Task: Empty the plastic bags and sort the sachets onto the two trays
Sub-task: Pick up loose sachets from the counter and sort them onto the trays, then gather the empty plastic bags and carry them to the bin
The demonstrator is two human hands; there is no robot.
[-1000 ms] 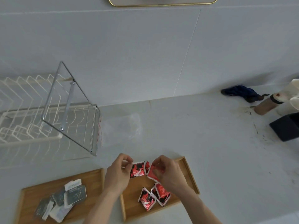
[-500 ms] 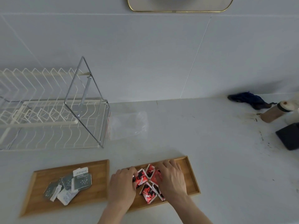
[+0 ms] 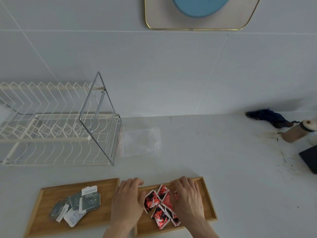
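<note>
**Two wooden trays with sorted sachets, white counter**

Dish rack [image 3: 51, 127]: white wire, far left, with a chrome frame leaning at its right end.

Left tray [image 3: 42, 219]: long axis running left to right, slightly tilted, front edge of the counter. Holds the grey and white sachets [image 3: 77, 206], a loose overlapping heap lying flat at mixed angles.

Plastic bag [image 3: 139, 142]: clear, flat and slack, beside the rack, behind the trays and well apart from them.

Left hand [image 3: 127, 201]: palm down over the seam between the trays, fingers relaxed, gripping nothing; thumb side touches the nearest red packet.

Right tray [image 3: 208, 203]: just beside the left one, same orientation. Holds the red sachets [image 3: 158, 206], glossy with black and white print, clustered corner to corner, pointing various ways.

Right hand [image 3: 186, 198]: laid over the cluster's right side, hiding some packets; fingers bent onto them, whether it pinches one I cannot tell.

Far right: blue cloth [image 3: 269, 116], brown bottle [image 3: 296, 132] lying tilted, dark object [image 3: 310, 158] at the edge.
</note>
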